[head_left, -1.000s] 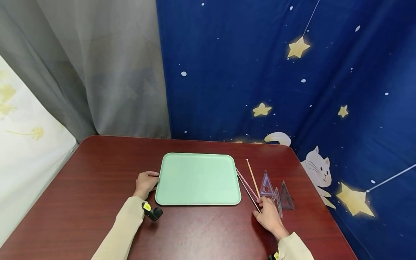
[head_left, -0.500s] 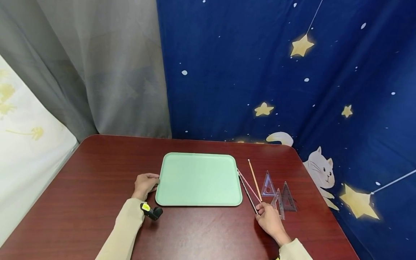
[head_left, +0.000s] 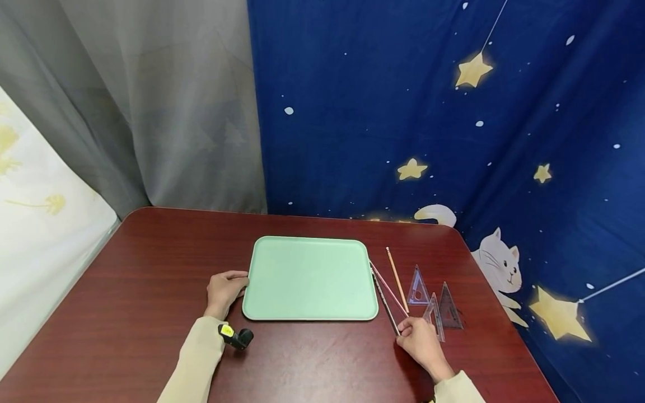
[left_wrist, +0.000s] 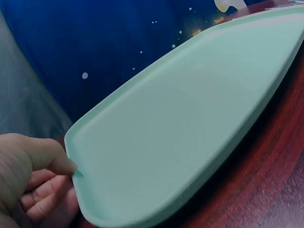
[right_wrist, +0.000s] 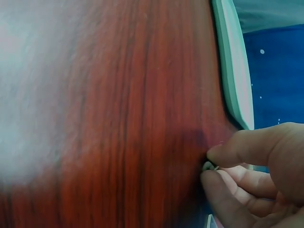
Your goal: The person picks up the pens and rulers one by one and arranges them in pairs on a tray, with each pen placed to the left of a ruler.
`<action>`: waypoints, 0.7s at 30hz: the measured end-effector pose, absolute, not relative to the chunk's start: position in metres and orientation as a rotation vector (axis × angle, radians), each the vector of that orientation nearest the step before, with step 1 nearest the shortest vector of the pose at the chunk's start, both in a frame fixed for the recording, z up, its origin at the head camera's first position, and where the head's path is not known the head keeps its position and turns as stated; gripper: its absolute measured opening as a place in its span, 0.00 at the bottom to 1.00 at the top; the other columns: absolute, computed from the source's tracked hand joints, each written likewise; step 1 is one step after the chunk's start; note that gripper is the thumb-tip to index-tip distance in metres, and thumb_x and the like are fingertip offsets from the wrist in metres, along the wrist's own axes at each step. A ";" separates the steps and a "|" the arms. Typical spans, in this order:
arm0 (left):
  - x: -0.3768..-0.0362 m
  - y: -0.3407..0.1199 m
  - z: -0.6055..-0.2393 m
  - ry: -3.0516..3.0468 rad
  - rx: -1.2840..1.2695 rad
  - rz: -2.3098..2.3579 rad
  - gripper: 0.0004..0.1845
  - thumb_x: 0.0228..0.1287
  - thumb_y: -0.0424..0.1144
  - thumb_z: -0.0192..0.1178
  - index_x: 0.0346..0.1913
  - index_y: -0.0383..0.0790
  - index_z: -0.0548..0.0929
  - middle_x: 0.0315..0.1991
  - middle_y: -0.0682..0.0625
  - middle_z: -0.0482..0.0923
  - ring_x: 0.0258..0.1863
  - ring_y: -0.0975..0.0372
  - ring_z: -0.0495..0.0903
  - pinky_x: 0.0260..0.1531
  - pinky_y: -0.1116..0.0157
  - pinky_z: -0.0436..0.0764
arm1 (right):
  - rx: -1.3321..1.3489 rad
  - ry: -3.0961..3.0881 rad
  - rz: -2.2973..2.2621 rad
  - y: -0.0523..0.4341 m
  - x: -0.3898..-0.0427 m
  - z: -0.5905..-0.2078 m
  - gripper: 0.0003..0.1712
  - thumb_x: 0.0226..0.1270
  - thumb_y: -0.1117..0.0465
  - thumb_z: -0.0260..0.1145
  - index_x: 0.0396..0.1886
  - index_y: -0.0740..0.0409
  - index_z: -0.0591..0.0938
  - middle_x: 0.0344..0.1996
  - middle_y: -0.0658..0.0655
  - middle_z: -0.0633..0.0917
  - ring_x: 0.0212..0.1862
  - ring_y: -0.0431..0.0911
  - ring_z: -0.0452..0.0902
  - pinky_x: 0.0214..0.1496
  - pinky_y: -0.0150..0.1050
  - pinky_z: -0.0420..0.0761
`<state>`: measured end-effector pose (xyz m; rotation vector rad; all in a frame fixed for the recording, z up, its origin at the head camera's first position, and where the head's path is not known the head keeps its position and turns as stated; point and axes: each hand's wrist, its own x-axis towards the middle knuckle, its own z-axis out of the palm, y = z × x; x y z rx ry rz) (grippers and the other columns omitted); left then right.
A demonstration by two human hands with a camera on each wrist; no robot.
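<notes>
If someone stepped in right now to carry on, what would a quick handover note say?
Left hand: grips the left edge of the green tray, thumb on the rim.
Right hand: pinches the near end of a dark pencil lying just right of the tray.
Things: tray lies flat on the red table with nothing in it. A pink pencil and a wooden pencil lie beside the dark one; three clear set squares lie farther right.
Done: nothing is in the tray so far.
Left: probably all the pencils and set squares go in, starting with the pinched pencil.
</notes>
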<state>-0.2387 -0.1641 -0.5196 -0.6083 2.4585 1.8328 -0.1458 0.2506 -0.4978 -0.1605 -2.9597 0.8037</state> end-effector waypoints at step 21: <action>-0.239 -0.166 -0.526 2.498 -0.557 1.867 0.15 0.56 0.35 0.61 0.46 0.34 0.85 0.30 0.48 0.86 0.22 0.69 0.81 0.27 0.70 0.80 | -0.301 -2.945 1.102 0.241 -0.141 -0.496 0.05 0.39 0.71 0.69 0.20 0.63 0.81 0.14 0.51 0.81 0.12 0.38 0.73 0.20 0.34 0.74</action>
